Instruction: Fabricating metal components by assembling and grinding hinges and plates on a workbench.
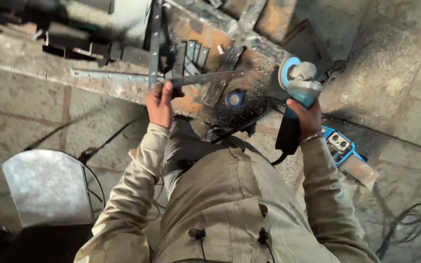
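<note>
- The left hand is closed around a long flat metal bar with holes in it. The bar lies across the rusty worktop.
- A second holed bar crosses the first one, just above the left hand.
- The right hand grips a blue-green grinder. Its round disc is held up off the worktop, well to the right of the bar.
- Small dark metal pieces sit on the worktop between the two hands.
- A small blue round thing lies near them.
- A blue tool rests on the stone floor, just past the right arm.
- A shiny metal sheet stands on the floor by the left arm.
- Wires curl on the floor at the right.
</note>
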